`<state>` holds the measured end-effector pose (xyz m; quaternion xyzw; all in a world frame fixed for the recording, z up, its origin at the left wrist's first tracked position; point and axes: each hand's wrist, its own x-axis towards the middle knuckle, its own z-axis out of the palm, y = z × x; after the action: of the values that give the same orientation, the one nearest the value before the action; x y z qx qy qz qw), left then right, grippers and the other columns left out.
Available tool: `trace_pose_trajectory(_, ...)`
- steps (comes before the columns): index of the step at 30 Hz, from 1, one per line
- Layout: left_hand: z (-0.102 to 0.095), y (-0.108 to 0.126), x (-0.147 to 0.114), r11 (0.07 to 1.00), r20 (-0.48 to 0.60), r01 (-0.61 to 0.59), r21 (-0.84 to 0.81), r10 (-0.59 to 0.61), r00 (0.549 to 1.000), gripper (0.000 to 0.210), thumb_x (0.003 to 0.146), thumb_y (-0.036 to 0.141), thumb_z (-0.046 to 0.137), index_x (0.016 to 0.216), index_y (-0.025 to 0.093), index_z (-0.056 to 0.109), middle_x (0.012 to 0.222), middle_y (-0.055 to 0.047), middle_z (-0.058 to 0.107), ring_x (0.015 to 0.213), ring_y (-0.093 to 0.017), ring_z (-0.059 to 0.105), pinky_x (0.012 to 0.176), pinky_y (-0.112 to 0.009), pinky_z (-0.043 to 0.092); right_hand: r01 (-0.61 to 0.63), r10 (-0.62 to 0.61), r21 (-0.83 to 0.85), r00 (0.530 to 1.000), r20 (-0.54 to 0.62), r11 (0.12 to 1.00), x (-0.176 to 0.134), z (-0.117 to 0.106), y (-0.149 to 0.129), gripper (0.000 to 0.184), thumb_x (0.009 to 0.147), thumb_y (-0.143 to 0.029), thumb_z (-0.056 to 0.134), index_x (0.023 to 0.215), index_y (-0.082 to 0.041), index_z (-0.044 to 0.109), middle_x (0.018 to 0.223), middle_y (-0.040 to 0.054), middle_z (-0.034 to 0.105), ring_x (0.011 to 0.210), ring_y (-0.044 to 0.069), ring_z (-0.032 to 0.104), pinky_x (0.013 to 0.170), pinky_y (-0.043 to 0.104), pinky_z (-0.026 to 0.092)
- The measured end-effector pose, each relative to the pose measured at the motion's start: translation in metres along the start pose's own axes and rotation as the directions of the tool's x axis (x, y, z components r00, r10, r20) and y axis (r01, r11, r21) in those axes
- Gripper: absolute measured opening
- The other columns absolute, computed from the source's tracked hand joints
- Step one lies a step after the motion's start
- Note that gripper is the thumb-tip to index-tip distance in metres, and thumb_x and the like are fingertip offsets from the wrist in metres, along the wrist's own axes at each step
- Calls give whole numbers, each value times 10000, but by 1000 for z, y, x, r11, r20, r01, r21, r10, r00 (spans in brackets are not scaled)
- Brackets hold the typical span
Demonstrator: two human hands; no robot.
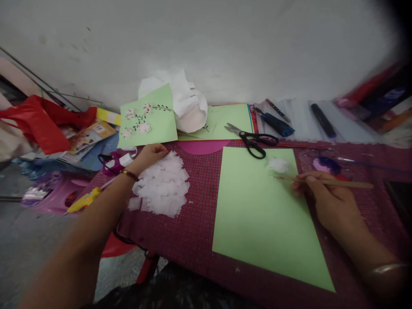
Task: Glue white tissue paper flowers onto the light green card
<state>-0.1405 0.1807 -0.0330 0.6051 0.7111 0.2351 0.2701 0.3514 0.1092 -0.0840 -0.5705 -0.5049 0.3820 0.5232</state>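
Note:
My right hand grips a thin pale wooden stick, its narrow tip pointing left over a green sheet of paper. Just above that tip, a white tissue tuft sits near the sheet's upper right. My left hand is at the top edge of a heap of white tissue paper squares, its fingers curled together. Whether a square is pinched in them is hidden. Black-handled scissors lie across the sheet's top edge with the blades pointing left.
A green card with tissue flowers leans at the back beside crumpled white paper. A blue cutter and a black marker lie on plastic sleeves. Left are a yellow glue gun and a red bag.

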Motion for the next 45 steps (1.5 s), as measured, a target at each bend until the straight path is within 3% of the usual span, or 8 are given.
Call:
trace_pose_trajectory(5, 0, -1, -6, 999, 41, -43, -3, 43, 998, 326, 615, 285, 704, 910, 147, 693, 882, -60, 709, 733, -149, 600, 660, -256, 465, 3, -3, -12, 1000, 21, 1000, 1, 1, -2, 169, 834, -380, 607, 824, -220, 663, 667, 11, 652, 607, 172, 600, 653, 315, 455)
trace_pose_trajectory(13, 5, 10, -8, 1000, -79, -8, 30, 10, 997, 192, 715, 329, 624, 728, 143, 668, 648, -17, 624, 556, -110, 481, 519, -237, 368, -19, 19, 18, 999, 26, 1000, 1, -2, 4, 168, 852, -371, 594, 844, -212, 647, 688, 4, 658, 613, 166, 602, 672, 316, 460)
trace_pose_trajectory(17, -7, 39, -19, 996, -154, -27, -89, 13, 988, 252, 715, 397, 671, 756, 149, 652, 600, 8, 572, 514, -95, 433, 490, -236, 316, -5, 5, 11, 999, 34, 1000, 3, -1, 8, 148, 856, -346, 594, 846, -210, 652, 690, 19, 661, 635, 185, 617, 687, 344, 462)
trace_pose_trajectory(21, -3, 84, -33, 968, -81, -82, -239, 64, 995, 263, 714, 418, 707, 783, 174, 635, 654, -6, 603, 544, -106, 485, 505, -245, 339, 7, -9, 33, 999, 39, 999, 4, 2, 3, 155, 857, -341, 582, 837, -199, 639, 669, 20, 646, 604, 176, 593, 631, 328, 455)
trace_pose_trajectory(26, 46, 135, -30, 937, 168, -159, -310, 218, 961, 225, 670, 352, 739, 785, 202, 617, 698, -11, 621, 638, -140, 570, 602, -284, 426, 11, -14, 65, 999, 41, 998, -1, 5, -13, 160, 840, -361, 579, 814, -203, 591, 619, -16, 610, 556, 149, 564, 560, 288, 448)
trace_pose_trajectory(30, 107, 171, -14, 884, 344, -211, -417, 368, 864, 395, 630, 296, 749, 985, 211, 596, 693, 13, 592, 615, -124, 544, 576, -263, 407, 34, -30, 169, 999, -29, 985, 3, 6, -9, 182, 839, -394, 579, 788, -219, 575, 618, -25, 598, 554, 142, 561, 559, 288, 468)
trace_pose_trajectory(35, 172, 203, -2, 827, 409, -263, -497, 491, 770, 418, 646, 250, 713, 1025, 184, 551, 659, 34, 566, 563, -100, 507, 540, -236, 374, 31, -24, 191, 999, -39, 981, 7, 3, -2, 199, 842, -422, 596, 801, -228, 586, 632, -28, 600, 580, 142, 576, 579, 294, 488)
trace_pose_trajectory(45, 201, 183, 10, 861, 414, -179, -477, 400, 818, 160, 709, 335, 679, 740, 178, 663, 662, 3, 617, 599, -114, 532, 597, -253, 427, 39, -41, 195, 999, 6, 980, 10, 5, -6, 174, 839, -412, 604, 815, -240, 595, 691, -16, 638, 646, 144, 607, 625, 299, 509)
